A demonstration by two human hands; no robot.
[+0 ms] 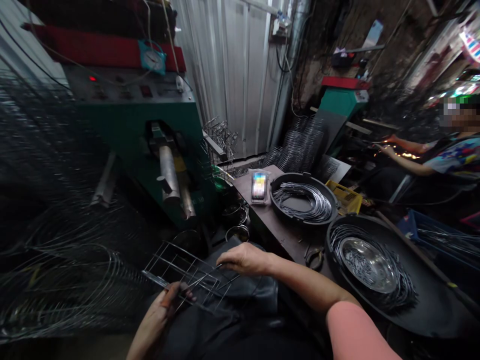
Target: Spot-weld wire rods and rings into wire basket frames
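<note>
A small wire grid rack lies tilted over my lap, in front of a green welding machine. My left hand grips the rack's near edge, fingers closed around its frame. My right hand reaches in from the right with its fingers pinched on a thin wire rod that lies across the grid. The machine's two metal electrode arms hang just above and behind the rack.
A brown table at right carries a phone, a black pan of wire hoops, pliers and a larger pan with a steel bowl. Stacked wire hoops crowd the left. Another person works at the far right.
</note>
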